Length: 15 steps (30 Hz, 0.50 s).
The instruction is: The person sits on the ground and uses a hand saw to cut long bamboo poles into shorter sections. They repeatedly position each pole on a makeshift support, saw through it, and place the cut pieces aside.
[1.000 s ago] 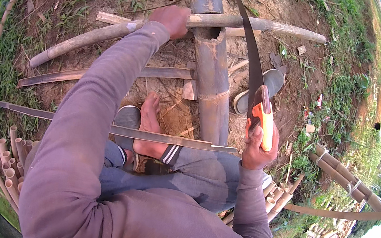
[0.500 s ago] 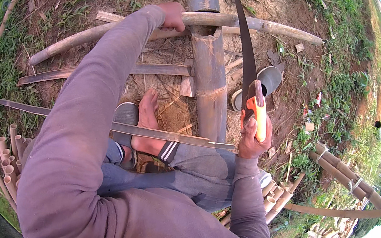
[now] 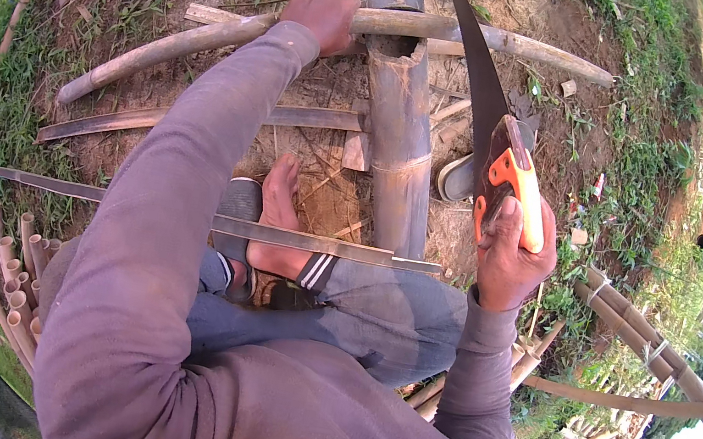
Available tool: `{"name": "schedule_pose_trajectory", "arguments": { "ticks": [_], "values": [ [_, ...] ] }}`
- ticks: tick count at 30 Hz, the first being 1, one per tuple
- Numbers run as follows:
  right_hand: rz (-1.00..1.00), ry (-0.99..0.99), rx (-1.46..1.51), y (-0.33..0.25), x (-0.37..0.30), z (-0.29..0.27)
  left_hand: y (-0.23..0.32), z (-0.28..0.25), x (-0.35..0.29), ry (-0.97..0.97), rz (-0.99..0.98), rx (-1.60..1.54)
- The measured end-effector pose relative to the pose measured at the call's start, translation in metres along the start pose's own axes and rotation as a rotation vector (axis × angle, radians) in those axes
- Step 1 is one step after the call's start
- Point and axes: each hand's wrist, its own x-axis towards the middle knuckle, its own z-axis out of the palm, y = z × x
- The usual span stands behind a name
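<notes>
My left hand (image 3: 322,19) is closed around a slender curved bamboo pole (image 3: 167,43), which lies across a much thicker bamboo trunk (image 3: 402,140) on the ground. Just below the crossing, the trunk has a cut, jagged opening (image 3: 396,48). In my right hand (image 3: 514,267) is a handsaw (image 3: 480,72) with a dark blade and an orange handle. The blade points up and away, its far part overlapping the pole to the right of the trunk in this view. Whether it touches the pole, I cannot tell.
A bamboo strip (image 3: 301,241) runs across before my legs, near my bare foot (image 3: 282,199). One shoe (image 3: 456,179) stands right of the trunk. A split bamboo piece (image 3: 313,117) lies left of it. Bamboo bundles (image 3: 20,280) are at lower left, bamboo poles (image 3: 631,327) at right.
My right hand has moved rightward with the saw, and the saw leans more to the left. My left hand now sits slightly farther left of the trunk, still on the pole. The view has shifted slightly.
</notes>
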Motion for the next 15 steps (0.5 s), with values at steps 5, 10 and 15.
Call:
{"name": "schedule_pose_trajectory", "arguments": {
  "ticks": [5,10,15],
  "values": [
    [-0.025,0.0,-0.038,-0.005,0.01,0.009,0.002,-0.006,0.0,-0.011,-0.015,0.014],
    [-0.013,-0.029,-0.063,-0.005,0.031,0.021,0.005,-0.003,0.001,-0.041,-0.015,0.015],
    [-0.014,-0.039,0.007,-0.015,0.012,0.004,0.003,-0.015,-0.005,-0.031,-0.032,0.021]
  ]
}}
